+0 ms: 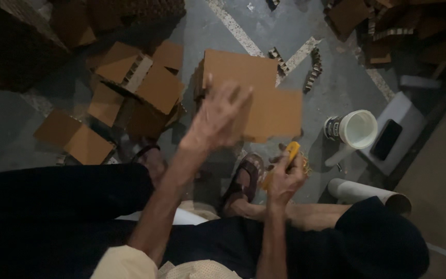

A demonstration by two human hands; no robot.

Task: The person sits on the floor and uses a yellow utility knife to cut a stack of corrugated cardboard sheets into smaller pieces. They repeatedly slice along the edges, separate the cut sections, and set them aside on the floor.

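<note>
Cardboard sheet (264, 98), flat, brown and matte, stepped in outline with square-cut edges, held above the grey concrete floor (207, 31) in front of the person's knees. Left hand (218, 119): fingers spread across the sheet's near face; whether its grip closes on the edge cannot be told. Right hand (284, 181): grip clamped on a yellow utility knife (285, 160), just below the sheet's lower edge. Loose cardboard pieces (135, 88) crowd the left; a white round bucket (354, 129) and pale tube (367, 192) stand right, with bare floor between.
</note>
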